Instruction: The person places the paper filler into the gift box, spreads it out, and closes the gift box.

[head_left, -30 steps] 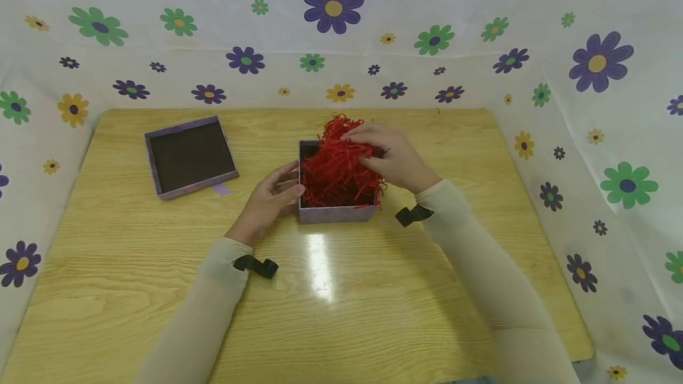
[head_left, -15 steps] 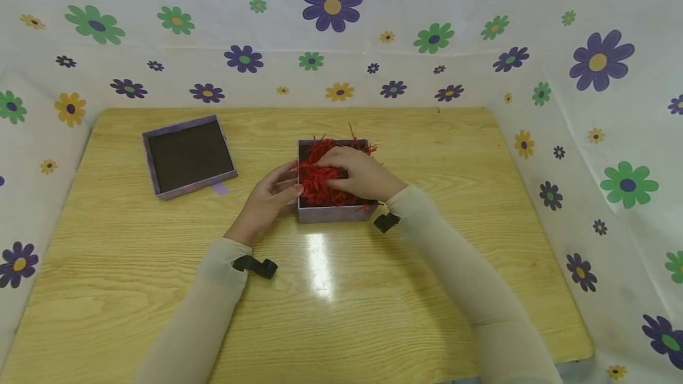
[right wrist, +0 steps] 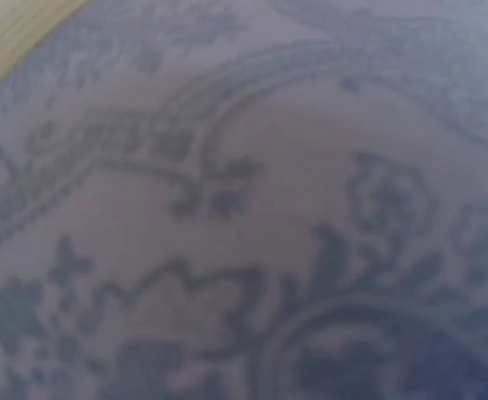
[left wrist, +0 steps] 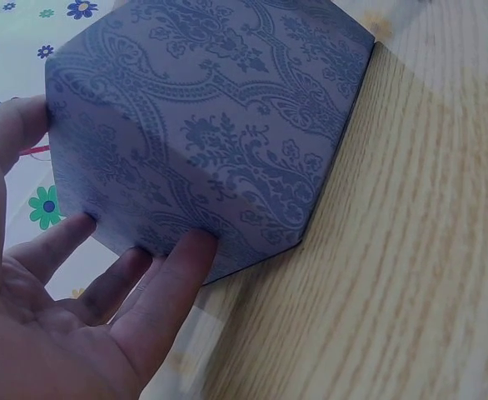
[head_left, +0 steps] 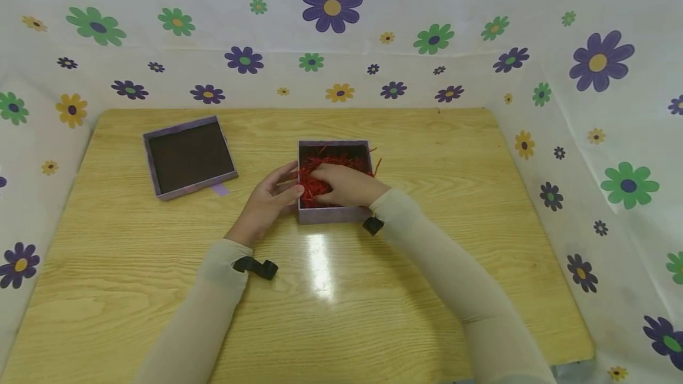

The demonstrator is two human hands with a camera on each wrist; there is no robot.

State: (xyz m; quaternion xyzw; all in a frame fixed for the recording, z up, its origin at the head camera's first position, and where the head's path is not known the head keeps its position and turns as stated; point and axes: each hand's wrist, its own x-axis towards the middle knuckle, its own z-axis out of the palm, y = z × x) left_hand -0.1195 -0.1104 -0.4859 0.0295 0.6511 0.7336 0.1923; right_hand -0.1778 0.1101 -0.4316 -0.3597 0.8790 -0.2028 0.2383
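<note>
A lavender patterned box stands without its lid, with red shredded paper inside. Along the box's left side lies my left hand, its fingertips on the outer wall and the thumb at the rim. The left wrist view shows those fingers spread and touching the box's damask-like pattern. My right hand reaches in over the right side and presses on the shreds, thumb and fingers apart, tips partly sunk in the paper. In the right wrist view the patterned box wall fills almost everything, hiding the hand.
A box lid, dark inside, lies open side up at the back left, a small lilac tab beside it. The wooden table is bordered at the back and sides by white flowered cloth.
My right hand has moved left and down into the box, and the heap of red shreds has sunk below the rim. The left hand has stayed in place.
</note>
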